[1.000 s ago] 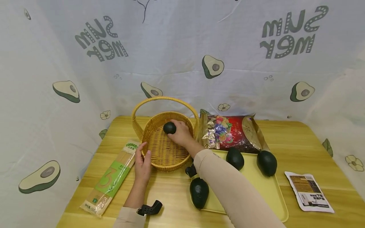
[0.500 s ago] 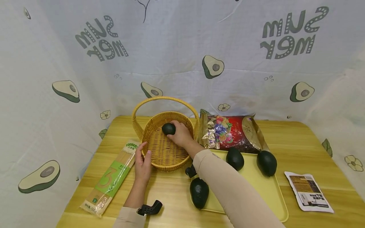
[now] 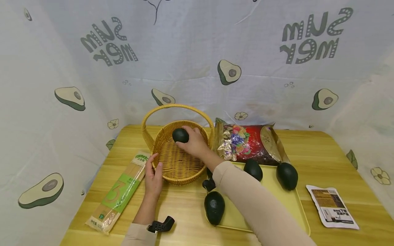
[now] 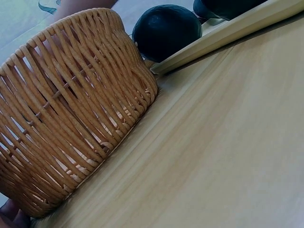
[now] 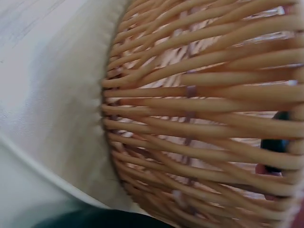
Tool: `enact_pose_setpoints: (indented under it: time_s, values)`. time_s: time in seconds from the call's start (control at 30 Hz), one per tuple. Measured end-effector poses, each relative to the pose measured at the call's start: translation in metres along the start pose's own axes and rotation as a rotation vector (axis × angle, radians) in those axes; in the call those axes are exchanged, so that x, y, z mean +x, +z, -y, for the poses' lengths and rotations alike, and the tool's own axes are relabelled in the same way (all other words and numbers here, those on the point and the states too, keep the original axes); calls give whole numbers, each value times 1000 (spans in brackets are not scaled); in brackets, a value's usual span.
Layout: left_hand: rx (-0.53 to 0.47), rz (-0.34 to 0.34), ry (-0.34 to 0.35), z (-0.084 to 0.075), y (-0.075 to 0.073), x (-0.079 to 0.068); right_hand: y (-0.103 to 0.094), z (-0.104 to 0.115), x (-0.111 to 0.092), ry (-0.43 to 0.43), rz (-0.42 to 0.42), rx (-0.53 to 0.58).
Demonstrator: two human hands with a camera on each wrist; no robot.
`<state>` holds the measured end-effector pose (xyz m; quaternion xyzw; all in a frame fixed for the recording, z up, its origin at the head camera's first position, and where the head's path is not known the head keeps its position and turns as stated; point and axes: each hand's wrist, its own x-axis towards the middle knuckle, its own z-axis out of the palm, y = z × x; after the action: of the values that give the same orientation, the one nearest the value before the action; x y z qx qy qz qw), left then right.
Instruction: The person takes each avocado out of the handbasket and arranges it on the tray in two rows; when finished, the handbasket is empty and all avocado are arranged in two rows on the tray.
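Observation:
Over the inside of a yellow wicker basket (image 3: pixel 176 165), my right hand (image 3: pixel 195 143) holds a dark green avocado (image 3: pixel 180 135) between thumb and fingers. Through the weave in the right wrist view, part of that avocado (image 5: pixel 274 142) shows beside a fingertip. My left hand (image 3: pixel 154 181) touches the basket's front left side, fingers fairly straight and thumb near the rim. The left wrist view has the basket's wall (image 4: pixel 80 95) close up, with only a bit of the hand at the lower left corner. No other avocado shows inside the basket.
Three more avocados lie on a yellow tray (image 3: pixel 277 205) at the right, one at its left edge (image 3: pixel 214 208). A red candy bag (image 3: pixel 249 143) lies behind it. Noodles in a packet (image 3: pixel 118 194) lie left of the basket; a white pouch (image 3: pixel 332 206) lies far right.
My right hand has shifted slightly left and away from me with the avocado, which also looks a little higher. The left hand and the basket have stayed put.

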<state>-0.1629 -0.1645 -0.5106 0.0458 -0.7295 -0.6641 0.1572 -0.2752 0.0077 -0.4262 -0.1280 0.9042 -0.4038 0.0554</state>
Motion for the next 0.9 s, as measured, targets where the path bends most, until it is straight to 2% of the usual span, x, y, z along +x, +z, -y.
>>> enact_pose_setpoints:
  time_s: [0.27, 0.5, 0.9]
  values:
    - [-2, 3, 8, 0, 1, 0, -17, 19, -11, -78, -2, -37]
    - [-29, 4, 13, 1, 2, 0, -38, 31, -31, -156, 4, -63]
    - [-15, -3, -8, -1, 1, 0, -70, 31, -66, -173, 75, -59]
